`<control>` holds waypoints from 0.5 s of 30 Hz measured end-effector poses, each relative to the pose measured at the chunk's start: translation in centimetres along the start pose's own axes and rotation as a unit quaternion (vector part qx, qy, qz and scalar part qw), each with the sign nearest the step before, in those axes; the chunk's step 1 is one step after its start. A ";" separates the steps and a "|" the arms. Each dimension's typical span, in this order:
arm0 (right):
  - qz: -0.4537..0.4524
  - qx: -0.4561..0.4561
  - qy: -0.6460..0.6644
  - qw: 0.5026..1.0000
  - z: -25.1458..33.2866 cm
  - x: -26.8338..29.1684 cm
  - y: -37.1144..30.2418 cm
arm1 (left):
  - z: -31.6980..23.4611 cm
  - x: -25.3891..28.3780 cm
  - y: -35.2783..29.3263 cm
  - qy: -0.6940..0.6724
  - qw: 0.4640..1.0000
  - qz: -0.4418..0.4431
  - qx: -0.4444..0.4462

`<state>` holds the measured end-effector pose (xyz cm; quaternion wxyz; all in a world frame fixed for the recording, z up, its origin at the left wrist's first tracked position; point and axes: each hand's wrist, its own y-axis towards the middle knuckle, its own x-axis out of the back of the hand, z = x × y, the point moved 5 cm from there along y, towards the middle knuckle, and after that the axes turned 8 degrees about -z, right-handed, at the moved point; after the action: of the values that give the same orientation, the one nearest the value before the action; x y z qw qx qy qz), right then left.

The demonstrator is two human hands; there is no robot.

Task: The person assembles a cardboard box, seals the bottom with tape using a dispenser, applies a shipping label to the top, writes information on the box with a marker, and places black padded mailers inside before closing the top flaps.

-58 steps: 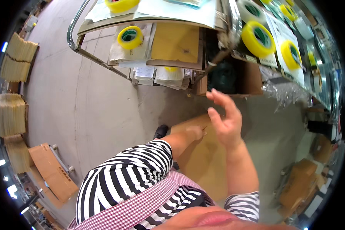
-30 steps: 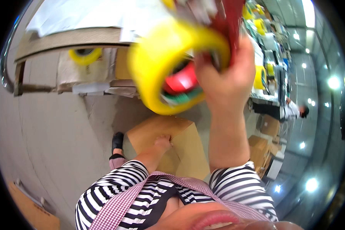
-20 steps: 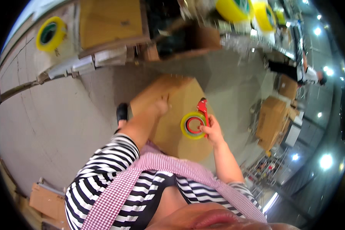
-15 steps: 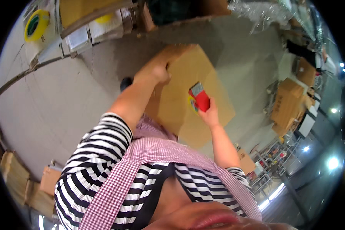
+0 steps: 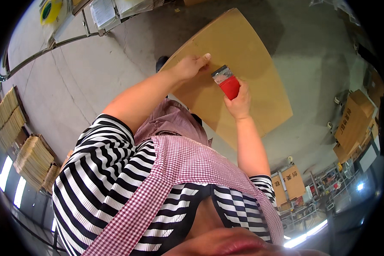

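A large brown cardboard box stands in front of me, tilted across the view. My right hand is wrapped round a red tape dispenser, whose metal head points up and left over the cardboard. The tape roll is hidden from this side. My left hand is at the box's left part, close to the dispenser's head. Its fingers are curled in and the thumb sticks out; whether tape or a cardboard edge is between them does not show.
At the upper left, a metal-edged table carries a yellow tape roll and papers. Stacks of flattened cardboard stand at the lower left. More cartons are at the right, with a cluttered rack below them.
The box appears higher and further right, with more of its broad face showing. My left hand has shifted right, nearer the dispenser, and the dispenser's head has turned toward it.
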<state>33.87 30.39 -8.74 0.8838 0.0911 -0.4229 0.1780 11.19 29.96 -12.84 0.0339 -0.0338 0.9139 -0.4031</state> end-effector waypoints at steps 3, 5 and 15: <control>-0.026 0.022 -0.002 0.999 0.7 0.4 0.3 | -0.6 -2.2 -2.5 -0.111 0.992 0.060 0.024; -0.028 0.023 -0.013 0.999 0.4 0.3 -0.1 | -0.9 -2.8 -3.0 -0.122 0.989 0.078 0.016; -0.020 0.055 -0.016 0.998 -0.4 0.5 -0.3 | -1.0 -3.2 -2.7 -0.096 0.995 0.001 0.012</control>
<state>34.56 30.38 -8.56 0.8742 0.1504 -0.4244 0.1816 14.43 29.17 -10.07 0.1226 -0.0708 0.9017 -0.4085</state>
